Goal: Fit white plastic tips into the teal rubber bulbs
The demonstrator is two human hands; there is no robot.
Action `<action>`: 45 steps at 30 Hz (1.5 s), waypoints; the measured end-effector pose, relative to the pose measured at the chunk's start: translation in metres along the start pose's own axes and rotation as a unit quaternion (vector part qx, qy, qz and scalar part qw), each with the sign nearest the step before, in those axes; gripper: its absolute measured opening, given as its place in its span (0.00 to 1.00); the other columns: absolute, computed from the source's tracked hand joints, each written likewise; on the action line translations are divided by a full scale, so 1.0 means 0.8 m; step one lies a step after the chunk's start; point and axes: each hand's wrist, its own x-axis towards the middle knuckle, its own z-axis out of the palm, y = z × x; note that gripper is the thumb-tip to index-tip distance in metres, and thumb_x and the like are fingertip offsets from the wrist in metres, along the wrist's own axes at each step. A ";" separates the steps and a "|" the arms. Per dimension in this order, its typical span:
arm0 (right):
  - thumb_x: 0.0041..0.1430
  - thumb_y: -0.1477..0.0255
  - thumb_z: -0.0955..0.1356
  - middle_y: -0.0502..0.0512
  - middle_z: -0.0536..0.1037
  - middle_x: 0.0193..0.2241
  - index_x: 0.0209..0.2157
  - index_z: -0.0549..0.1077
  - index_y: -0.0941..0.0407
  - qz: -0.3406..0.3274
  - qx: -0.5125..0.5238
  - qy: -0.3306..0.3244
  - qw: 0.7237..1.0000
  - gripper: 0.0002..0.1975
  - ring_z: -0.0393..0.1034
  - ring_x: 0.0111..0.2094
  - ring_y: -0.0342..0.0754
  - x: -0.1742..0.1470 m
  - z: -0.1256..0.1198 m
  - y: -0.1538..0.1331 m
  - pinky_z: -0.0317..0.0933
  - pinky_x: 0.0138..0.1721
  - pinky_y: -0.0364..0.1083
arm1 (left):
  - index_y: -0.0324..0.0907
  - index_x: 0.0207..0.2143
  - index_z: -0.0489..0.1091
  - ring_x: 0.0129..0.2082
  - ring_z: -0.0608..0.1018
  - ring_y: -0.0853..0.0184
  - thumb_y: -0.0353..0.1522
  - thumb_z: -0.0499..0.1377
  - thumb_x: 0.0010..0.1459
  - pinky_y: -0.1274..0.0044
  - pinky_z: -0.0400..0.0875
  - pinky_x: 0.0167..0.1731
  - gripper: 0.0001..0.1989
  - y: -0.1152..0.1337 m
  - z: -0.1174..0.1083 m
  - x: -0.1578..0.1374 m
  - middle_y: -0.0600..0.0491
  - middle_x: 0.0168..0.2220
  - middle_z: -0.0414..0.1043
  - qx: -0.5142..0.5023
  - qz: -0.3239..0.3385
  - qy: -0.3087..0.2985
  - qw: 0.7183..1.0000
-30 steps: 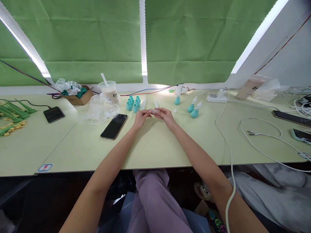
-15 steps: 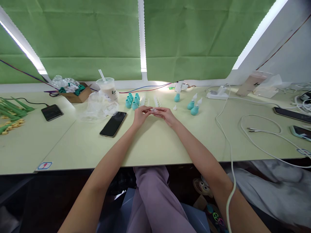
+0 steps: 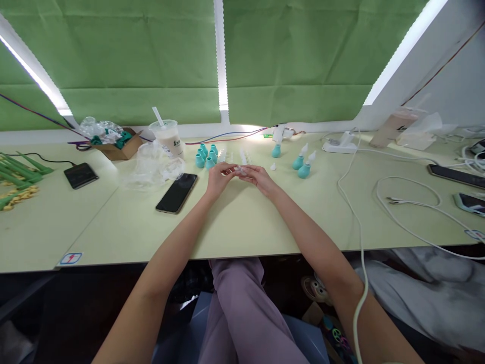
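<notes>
Close together over the middle of the table, my left hand (image 3: 220, 178) and my right hand (image 3: 261, 179) both pinch a small clear-white plastic piece (image 3: 240, 171). Fingers cover much of it, so its exact kind cannot be made out. Just behind the left hand stands a group of turquoise rubber bulbs (image 3: 205, 154) with open necks. Small whitish translucent parts (image 3: 243, 155) lie in rows behind my fingers. To the right of my right hand are a tiny white tip (image 3: 273, 167) and turquoise bulbs fitted with clear nozzles (image 3: 303, 170).
A black phone (image 3: 177, 193) lies left of my forearm, near a crumpled plastic bag (image 3: 153, 169) and a drink cup (image 3: 167, 137). A cardboard box (image 3: 120, 149) stands behind. At right, a white cable (image 3: 354, 212) runs from a power strip (image 3: 338, 146) over the table edge.
Both hands stay in nearly the same place, fingers shifting slightly around the clear-white piece. The view has moved a little; nothing else visibly differs.
</notes>
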 end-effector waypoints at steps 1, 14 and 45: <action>0.46 0.61 0.73 0.52 0.80 0.34 0.37 0.75 0.54 -0.001 0.002 -0.001 1.000 0.17 0.74 0.42 0.47 0.000 0.000 0.001 0.64 0.52 0.50 | 0.41 0.35 0.78 0.27 0.71 0.71 0.43 0.63 0.49 0.77 0.67 0.31 0.16 0.000 0.000 0.000 0.51 0.28 0.72 0.003 0.004 -0.004 1.000; 0.57 0.54 0.63 0.53 0.77 0.42 0.47 0.62 0.50 0.010 -0.099 0.002 0.995 0.20 0.72 0.44 0.48 0.006 -0.015 -0.003 0.63 0.48 0.52 | 0.42 0.34 0.77 0.30 0.69 0.70 0.44 0.60 0.52 0.78 0.62 0.26 0.16 -0.002 0.001 0.003 0.50 0.33 0.68 0.019 -0.001 0.015 1.000; 0.43 0.67 0.73 0.51 0.80 0.31 0.31 0.80 0.52 -0.125 -0.249 0.108 0.954 0.09 0.73 0.33 0.48 0.006 -0.015 -0.006 0.67 0.41 0.50 | 0.40 0.35 0.75 0.24 0.68 0.71 0.46 0.61 0.49 0.78 0.62 0.26 0.19 -0.030 0.007 -0.002 0.53 0.26 0.72 0.050 -0.059 -0.076 0.994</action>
